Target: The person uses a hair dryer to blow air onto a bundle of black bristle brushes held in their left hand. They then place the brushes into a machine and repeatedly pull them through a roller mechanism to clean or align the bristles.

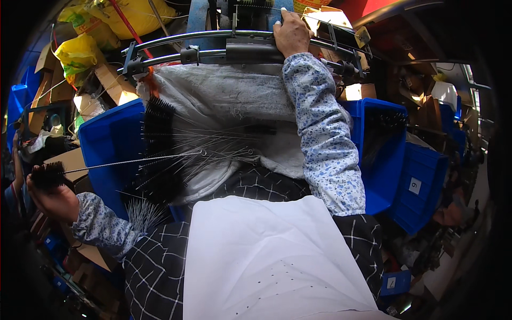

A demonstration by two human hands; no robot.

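Note:
Out at the left, my left hand (57, 202) is closed round the black bristle head of a twisted-wire brush (133, 162). Its thin metal stem points right and ends in a small loop. Beyond my lap, my right hand (293, 34) is at the machine's metal rails (213, 53), fingers bent beside a thin wire. Whether that wire is between its fingers I cannot make out. A pile of similar brushes (156, 141) lies on a whitish cloth (229, 90) over my lap, black bristles to the left and looped stems to the right.
Blue bins stand on both sides, one left (109, 133) and one right (380, 160) with dark bristly pieces inside. Bare wire stems (143, 214) stick up by my left forearm. Yellow bags (79, 56) and cardboard (114, 84) crowd the far left.

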